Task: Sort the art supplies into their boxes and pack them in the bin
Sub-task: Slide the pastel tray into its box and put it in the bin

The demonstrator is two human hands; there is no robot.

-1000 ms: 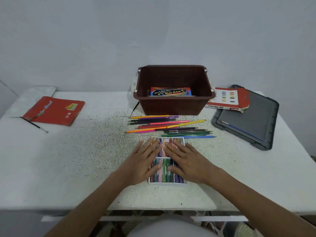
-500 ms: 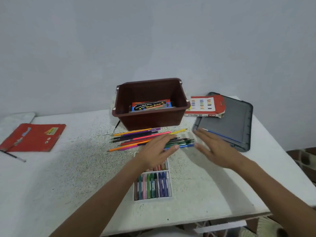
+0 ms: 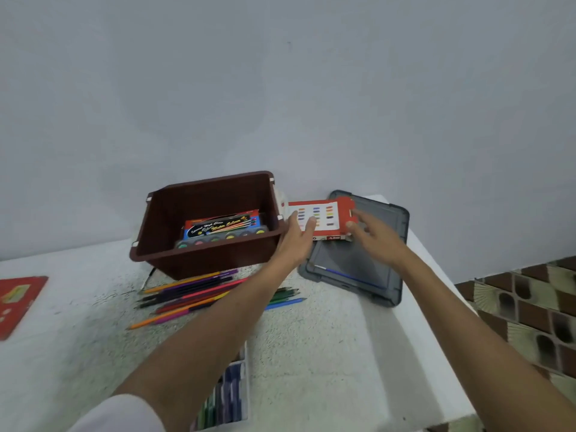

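The red and white oil pastel box [image 3: 324, 217] lies at the back, half on the grey bin lid [image 3: 358, 263], right of the brown bin [image 3: 212, 260]. My left hand [image 3: 296, 236] pinches its left end, thumb on top. At its right end, my right hand [image 3: 375, 236] grips it with thumb at the front edge. The white tray of oil pastels [image 3: 232, 394] sits near the table's front edge, partly hidden by my left arm. Loose coloured pencils [image 3: 187, 294] lie in front of the bin.
Inside the bin rest a watercolour box [image 3: 223, 226] and a paint palette [image 3: 218, 240]. A thin blue brush [image 3: 352, 277] lies on the grey lid. A red box [image 3: 15, 299] sits at the far left. The table's right edge drops to a tiled floor.
Both hands left the pastel tray, moved over the pencils and reached back right to take hold of the oil pastel box. My view turned right.
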